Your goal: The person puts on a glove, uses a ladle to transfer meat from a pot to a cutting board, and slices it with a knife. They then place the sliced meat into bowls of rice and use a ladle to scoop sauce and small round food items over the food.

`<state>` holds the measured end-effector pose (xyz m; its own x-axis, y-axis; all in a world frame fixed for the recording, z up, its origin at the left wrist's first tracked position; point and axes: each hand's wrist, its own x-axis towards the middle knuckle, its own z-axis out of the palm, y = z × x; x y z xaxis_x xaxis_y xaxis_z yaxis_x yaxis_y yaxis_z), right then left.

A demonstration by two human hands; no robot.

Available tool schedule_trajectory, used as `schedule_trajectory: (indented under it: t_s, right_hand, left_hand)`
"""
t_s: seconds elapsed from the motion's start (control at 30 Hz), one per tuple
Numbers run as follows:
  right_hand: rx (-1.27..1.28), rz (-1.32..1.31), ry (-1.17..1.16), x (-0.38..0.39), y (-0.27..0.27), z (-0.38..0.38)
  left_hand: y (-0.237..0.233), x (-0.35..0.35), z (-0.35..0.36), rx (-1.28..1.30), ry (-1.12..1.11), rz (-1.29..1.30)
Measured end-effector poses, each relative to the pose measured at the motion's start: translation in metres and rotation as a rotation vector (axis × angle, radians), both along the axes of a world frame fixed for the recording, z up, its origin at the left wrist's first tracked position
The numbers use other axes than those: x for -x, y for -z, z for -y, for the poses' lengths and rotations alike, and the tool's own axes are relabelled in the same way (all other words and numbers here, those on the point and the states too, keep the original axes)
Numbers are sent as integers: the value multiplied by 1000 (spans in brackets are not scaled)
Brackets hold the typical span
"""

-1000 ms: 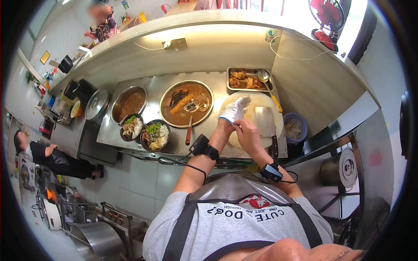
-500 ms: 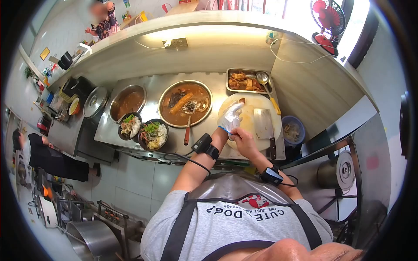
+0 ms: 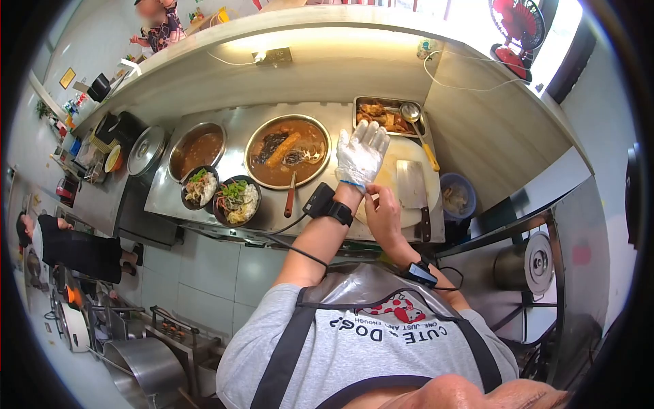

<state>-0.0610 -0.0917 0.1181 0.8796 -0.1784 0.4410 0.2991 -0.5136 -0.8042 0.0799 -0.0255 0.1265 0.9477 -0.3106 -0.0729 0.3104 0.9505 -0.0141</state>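
My left hand [image 3: 362, 151] wears a clear plastic glove, fingers spread, palm up, over the left edge of the round cutting board [image 3: 388, 178]. At that wrist, the fingertips of my bare right hand [image 3: 383, 213] are pinched together at the glove's blue-edged cuff [image 3: 351, 184]. A cleaver [image 3: 411, 185] lies on the board, its dark handle towards me. Left of my gloved hand is a round pan of brown broth [image 3: 262, 170] with a ladle [image 3: 291, 196] in it. Two black bowls of rice and vegetables [image 3: 237, 202] [image 3: 199, 188] stand in front of the pans.
A tray of cooked meat [image 3: 381, 117] with a yellow-handled ladle [image 3: 424, 140] stands behind the board. Another broth pan [image 3: 196, 153] and a lid [image 3: 146, 151] are left. A blue bin [image 3: 456, 196] is right. One person [image 3: 78, 242] stands far left, another [image 3: 163, 27] beyond the partition.
My left hand has turned palm up and its fingers have spread. My right hand stays by the cuff. The person at far left has shifted a little.
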Motion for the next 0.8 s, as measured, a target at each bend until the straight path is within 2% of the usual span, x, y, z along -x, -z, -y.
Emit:
schedule_trajectory:
  t_s: [0.13, 0.2, 0.23, 0.3, 0.43, 0.5, 0.53, 0.6, 0.67, 0.73, 0.8]
  right_hand:
    - [-23, -81, 14, -8, 27, -1]
    - [-358, -241, -67, -8, 27, -2]
    - [-353, -243, -72, -9, 27, -3]
    - [-530, -285, -94, -14, 24, -4]
    - [-506, -132, -60, -32, 41, -7]
    - [-54, -45, -176, -33, 45, 6]
    - [-51, -44, -185, -31, 46, 11]
    - [17, -54, -359, -23, 41, 20]
    - [65, -48, -425, -14, 36, 27]
    - [105, -42, -485, -10, 32, 28]
    - [113, -25, -488, -7, 31, 28]
  left_hand:
    - [-22, 3, -1, 68, -76, 2]
    - [-25, 4, 0, 75, -84, -2]
    - [-26, 6, 0, 80, -90, -2]
    - [-29, 5, 0, 51, -154, -85]
    - [-19, 1, -7, 74, -186, -51]
    - [-25, 10, -9, 71, -134, -59]
    - [-31, 16, -10, 74, -142, -57]
    - [-45, 30, -12, -187, -91, -122]
    - [-30, 26, -14, -217, -79, -60]
    - [-22, 18, -12, -422, -2, -2]
    - [-15, 12, -3, -400, -21, -7]
